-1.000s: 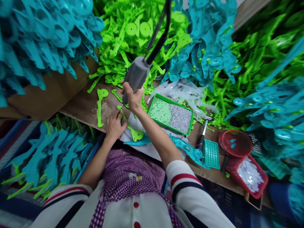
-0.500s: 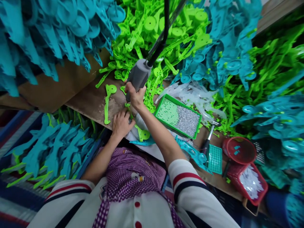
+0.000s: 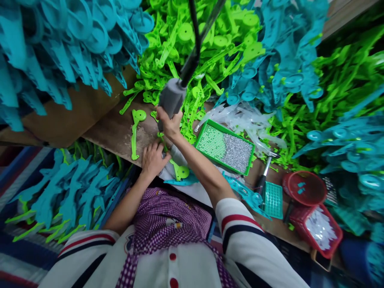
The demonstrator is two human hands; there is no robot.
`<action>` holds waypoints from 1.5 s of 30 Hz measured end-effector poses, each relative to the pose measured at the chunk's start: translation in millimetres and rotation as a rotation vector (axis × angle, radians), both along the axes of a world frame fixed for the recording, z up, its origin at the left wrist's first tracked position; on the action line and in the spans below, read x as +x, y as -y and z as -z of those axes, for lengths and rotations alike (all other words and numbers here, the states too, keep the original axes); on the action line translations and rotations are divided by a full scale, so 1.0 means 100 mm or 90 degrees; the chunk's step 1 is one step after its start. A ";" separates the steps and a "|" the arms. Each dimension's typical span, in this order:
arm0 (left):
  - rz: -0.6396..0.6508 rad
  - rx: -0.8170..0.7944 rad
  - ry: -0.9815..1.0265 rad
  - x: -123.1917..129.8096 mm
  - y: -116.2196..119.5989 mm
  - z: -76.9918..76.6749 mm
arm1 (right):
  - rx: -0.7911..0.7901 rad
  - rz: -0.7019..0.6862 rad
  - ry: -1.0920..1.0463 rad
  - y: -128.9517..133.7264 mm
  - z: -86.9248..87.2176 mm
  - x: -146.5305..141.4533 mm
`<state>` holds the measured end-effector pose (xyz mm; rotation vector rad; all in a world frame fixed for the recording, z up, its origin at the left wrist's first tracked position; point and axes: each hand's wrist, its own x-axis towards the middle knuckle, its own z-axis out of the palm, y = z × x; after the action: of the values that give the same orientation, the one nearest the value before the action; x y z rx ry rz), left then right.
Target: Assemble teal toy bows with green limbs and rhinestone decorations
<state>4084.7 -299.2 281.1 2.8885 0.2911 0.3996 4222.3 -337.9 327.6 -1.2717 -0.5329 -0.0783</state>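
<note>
My right hand [image 3: 170, 125] is wrapped round a grey electric screwdriver [image 3: 172, 96], which hangs from a dark cable and arm and points down at the bench. Just below and left of it, my left hand [image 3: 154, 159] rests with bent fingers on a bright green plastic lever part [image 3: 180, 171], pressing it down near the driver's tip. The tip itself and the part's far end are mostly hidden by my hands. Under the round end of this part lies a blue plastic piece [image 3: 192, 179]. A loose green lever [image 3: 135, 134] lies to the left on the bench.
A green tray [image 3: 225, 147] of small metal pins stands right of my forearm, with translucent strips [image 3: 240, 120] behind it. Farther right are a hammer [image 3: 265, 172], a teal basket [image 3: 273, 200] and red baskets [image 3: 304, 188]. Heaped green parts [image 3: 195, 40] and stacked blue parts [image 3: 75, 36] surround the bench.
The screwdriver's body and my right hand have shifted slightly left and down. My left hand stays on the green lever part. The view has moved a little.
</note>
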 end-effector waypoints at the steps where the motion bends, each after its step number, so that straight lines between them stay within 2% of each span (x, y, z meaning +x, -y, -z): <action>1: 0.009 -0.013 0.015 0.00 -0.02 0.00 | 0.024 0.039 -0.008 0.11 -0.06 0.01; 4: 0.061 -0.058 0.115 -0.11 -0.05 -0.04 | 0.109 0.184 0.010 0.63 -0.20 0.03; 6: 0.132 -0.078 0.173 -0.27 -0.01 -0.09 | 0.119 0.256 0.033 1.01 -0.20 0.04; 8: 0.244 -0.068 0.162 -0.47 0.09 -0.12 | 0.076 0.298 0.026 1.31 -0.11 0.03; 11: 0.364 -0.014 0.083 -0.70 0.25 -0.09 | 0.022 0.312 -0.015 1.51 0.12 0.01; 14: 0.369 0.027 0.058 -0.77 0.33 0.00 | 0.010 0.293 -0.034 1.52 0.30 0.01; 16: 0.366 0.040 0.063 -0.74 0.32 0.04 | -0.002 0.289 -0.048 1.51 0.36 0.02; 23: 0.374 0.017 0.069 -0.69 0.26 0.09 | 0.018 0.277 -0.070 1.54 0.38 0.05; 28: 0.382 0.016 0.084 -0.69 0.26 0.10 | -0.019 0.279 -0.081 1.54 0.42 0.05; 31: 0.382 0.021 0.094 -0.68 0.27 0.09 | -0.025 0.292 -0.060 1.61 0.36 0.05; 34: 0.379 0.018 0.096 -0.68 0.27 0.08 | -0.002 0.337 -0.040 1.68 0.21 -0.02; 36: 0.379 0.012 0.086 -0.68 0.27 0.06 | 0.042 0.335 -0.035 1.64 0.09 -0.14; 39: 0.381 -0.003 0.058 -0.67 0.26 0.05 | 0.096 0.220 -0.044 1.39 -0.03 -0.41; 42: 0.360 -0.016 0.026 -0.67 0.26 0.05 | 0.071 0.032 -0.076 1.05 -0.06 -0.63; 45: 0.350 -0.018 0.023 -0.67 0.26 0.06 | 0.041 -0.066 -0.092 0.84 -0.03 -0.71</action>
<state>4017.8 -325.0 275.1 2.7696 -0.4903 0.3387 4151.5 -421.5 330.4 -1.1745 -0.4676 0.0821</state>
